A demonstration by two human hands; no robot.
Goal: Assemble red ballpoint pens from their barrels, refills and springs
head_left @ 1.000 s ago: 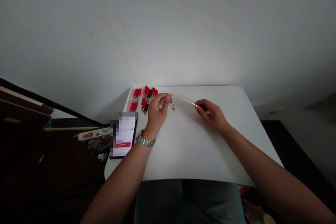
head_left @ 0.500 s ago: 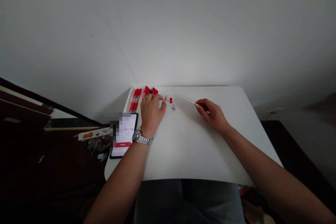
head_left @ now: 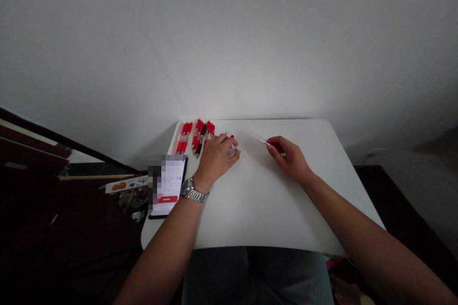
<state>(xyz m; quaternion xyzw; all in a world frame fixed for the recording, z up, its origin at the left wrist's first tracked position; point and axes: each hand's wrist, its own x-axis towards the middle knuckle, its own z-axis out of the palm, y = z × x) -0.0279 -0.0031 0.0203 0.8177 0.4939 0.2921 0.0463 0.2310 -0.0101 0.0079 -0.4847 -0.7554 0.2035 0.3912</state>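
Observation:
My left hand (head_left: 217, 156), with a metal watch (head_left: 193, 191) on its wrist, rests low over the table. Its thumb and forefinger are apart on either side of a small silvery pen tip (head_left: 236, 149). Just beyond the fingers, a small red piece (head_left: 232, 136) is partly covered by them. My right hand (head_left: 288, 156) is closed round a pen part with a red section. A thin, clear length of this pen part (head_left: 258, 138) points up and left from the fingertips; the rest is hidden in the hand.
Several red pens (head_left: 184, 138) and a black pen (head_left: 201, 140) lie at the white table's (head_left: 265, 209) back left. A phone (head_left: 168, 190) with a lit screen lies at the left edge. A wall (head_left: 250, 57) rises behind the table.
My left hand has moved right, from beside the pens to the silvery pen tip, uncovering the black pen. My right hand keeps its hold and has hardly moved.

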